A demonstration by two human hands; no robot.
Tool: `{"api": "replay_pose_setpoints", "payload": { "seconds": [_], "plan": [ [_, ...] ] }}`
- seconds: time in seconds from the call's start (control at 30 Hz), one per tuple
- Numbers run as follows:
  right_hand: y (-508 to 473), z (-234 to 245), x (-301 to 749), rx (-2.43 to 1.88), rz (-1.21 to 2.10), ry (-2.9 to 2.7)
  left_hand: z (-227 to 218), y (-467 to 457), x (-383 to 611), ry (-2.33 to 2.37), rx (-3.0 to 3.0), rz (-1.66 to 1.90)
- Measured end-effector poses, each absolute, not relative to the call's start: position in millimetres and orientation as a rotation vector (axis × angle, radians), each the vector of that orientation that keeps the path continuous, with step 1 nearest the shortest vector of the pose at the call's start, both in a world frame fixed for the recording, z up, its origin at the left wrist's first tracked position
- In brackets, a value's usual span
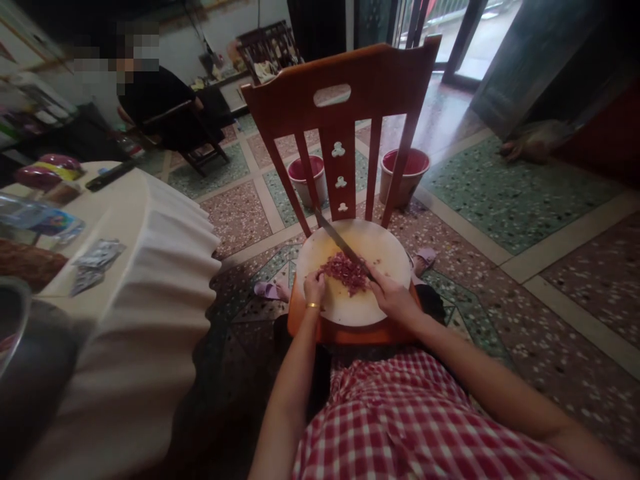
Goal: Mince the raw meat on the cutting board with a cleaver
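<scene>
Label (57,222) on one clear bottle (20,210), blue, too blurred to read, on the covered table (167,207) left of the white round board (357,313); silvery packets (97,262), same table, print illegible, count unclear; board, one, on one wooden chair (337,130); heap of chopped reddish food (345,272), one, mid-board; knife (344,244), one, handle gripped in your right hand (393,295), blade slanting across the heap, hiding part of it; your left hand (315,288), fingers drawn narrow at the heap's left edge, whether pinching anything I cannot tell; red-lined bins (301,192), two, beyond the board, partly blocked by the chair's back; seated person (160,97), one, farther beyond, leftward.
</scene>
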State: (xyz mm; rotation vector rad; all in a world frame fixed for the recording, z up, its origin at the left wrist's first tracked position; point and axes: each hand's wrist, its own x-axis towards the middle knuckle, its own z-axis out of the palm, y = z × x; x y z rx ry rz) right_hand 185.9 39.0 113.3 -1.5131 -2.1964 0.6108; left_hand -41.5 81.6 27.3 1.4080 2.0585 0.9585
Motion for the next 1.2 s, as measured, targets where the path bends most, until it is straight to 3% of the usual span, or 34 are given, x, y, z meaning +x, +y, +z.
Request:
{"api": "replay_pose_setpoints", "payload": {
  "seconds": [0.6,0.8,1.0,1.2],
  "plan": [
    [36.1,86.4,201.7,-1.627,0.856,-2.08,38.0,122.7,-37.8,2.096,1.746,0.213],
    [32.6,121.9,202.4,-1.539,0.783,-1.978,50.1,129.4,-10.5,1.894,1.71,0.643],
    [38.4,156.4,195.4,-1.422,0.617,-1.947,48.6,108.8,9.7,1.809,1.869,0.818],
    [42.9,110.9,181.6,-1.527,0.717,-2.172,39.6,78.8,-14.1,1.845,1.552,1.151]
  ]
}}
